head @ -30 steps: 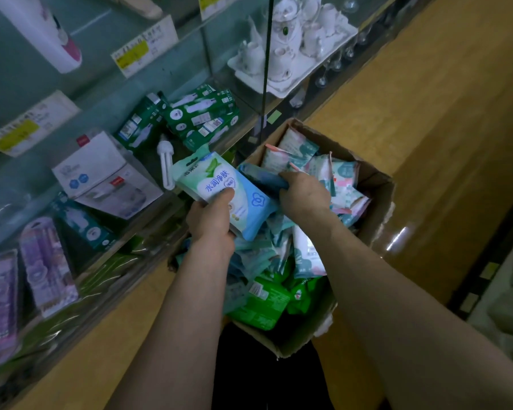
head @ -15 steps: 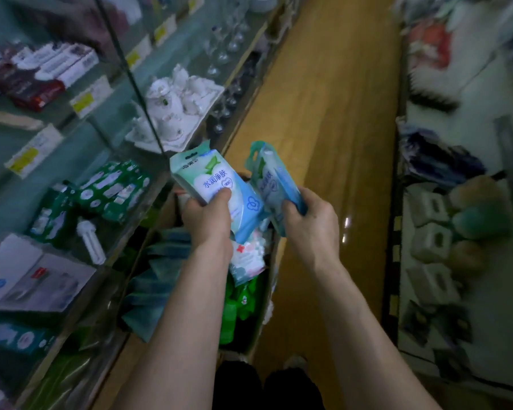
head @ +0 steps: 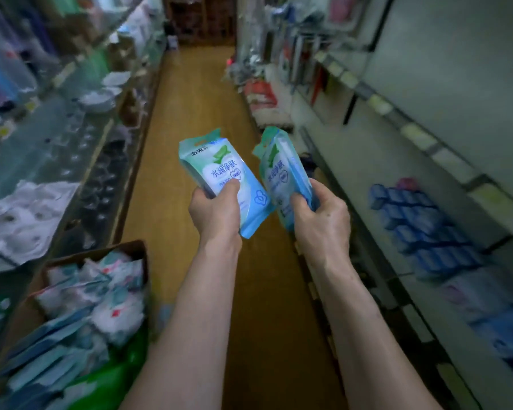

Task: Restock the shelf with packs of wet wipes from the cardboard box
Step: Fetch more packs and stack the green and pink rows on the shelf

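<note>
- Your left hand (head: 214, 211) grips one pack of wipes (head: 228, 176), with the thumb pressed on its printed front and the fingers curled behind it.
- Your right hand (head: 320, 220) grips a second pack (head: 282, 173) the same way, turned edge-on. The two packs are near each other but apart.
- Both packs are held in the air, up and to the right of the cardboard box (head: 95, 254), and well clear of it.
- The box is open and heaped to the rim with loose packs (head: 101, 297), pale blue and white. Green packs (head: 116, 377) fill its near end.
- Right of the box, across the wooden floor (head: 190, 143), the shelf (head: 427, 143) holds stacked blue packs (head: 421, 220).
- Just left of the box, a glass shelf (head: 0, 255) carries white dishes (head: 21, 214), which are blurred.
</note>
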The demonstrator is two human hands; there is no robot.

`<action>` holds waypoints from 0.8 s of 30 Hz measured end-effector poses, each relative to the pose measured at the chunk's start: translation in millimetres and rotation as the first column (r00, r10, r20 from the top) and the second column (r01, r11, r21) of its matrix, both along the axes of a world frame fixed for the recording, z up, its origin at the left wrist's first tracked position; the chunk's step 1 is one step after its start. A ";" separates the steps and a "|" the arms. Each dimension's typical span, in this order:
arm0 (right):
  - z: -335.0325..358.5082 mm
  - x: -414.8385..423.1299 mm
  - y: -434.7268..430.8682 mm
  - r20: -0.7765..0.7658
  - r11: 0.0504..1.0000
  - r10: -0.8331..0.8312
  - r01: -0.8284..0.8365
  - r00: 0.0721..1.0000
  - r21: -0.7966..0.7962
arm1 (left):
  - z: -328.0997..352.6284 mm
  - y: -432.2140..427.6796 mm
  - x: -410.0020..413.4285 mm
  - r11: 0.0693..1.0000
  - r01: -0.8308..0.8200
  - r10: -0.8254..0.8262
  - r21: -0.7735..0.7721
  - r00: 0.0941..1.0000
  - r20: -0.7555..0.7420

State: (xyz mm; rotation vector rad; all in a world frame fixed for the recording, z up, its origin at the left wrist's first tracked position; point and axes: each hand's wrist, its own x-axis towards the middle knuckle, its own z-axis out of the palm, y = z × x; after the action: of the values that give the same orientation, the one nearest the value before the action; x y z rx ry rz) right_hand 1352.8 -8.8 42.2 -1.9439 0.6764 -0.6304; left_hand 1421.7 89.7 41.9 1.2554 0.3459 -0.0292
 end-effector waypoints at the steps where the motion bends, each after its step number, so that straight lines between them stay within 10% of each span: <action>1: 6.1 -13.4 -18.7 0.015 0.999 -0.036 0.036 0.999 -0.006 | 6.4 -22.2 -9.9 0.999 0.039 -0.039 -0.005 0.999 0.007; 16: 59.0 -176.0 -232.4 0.163 0.822 -0.542 0.560 0.825 -0.099 | 64.6 -292.7 -133.1 0.824 0.562 -0.546 -0.076 0.822 0.161; 24: 55.4 -212.4 -294.5 0.197 0.653 -0.726 0.750 0.659 -0.102 | 67.2 -392.7 -165.0 0.574 0.812 -0.792 -0.110 0.584 0.179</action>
State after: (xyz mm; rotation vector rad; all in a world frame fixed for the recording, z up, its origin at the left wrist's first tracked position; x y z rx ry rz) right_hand 1140.4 -303.4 97.6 -1.6978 1.3949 -1.3606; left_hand 1256.8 -303.0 109.1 1.1302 -0.3630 -0.7725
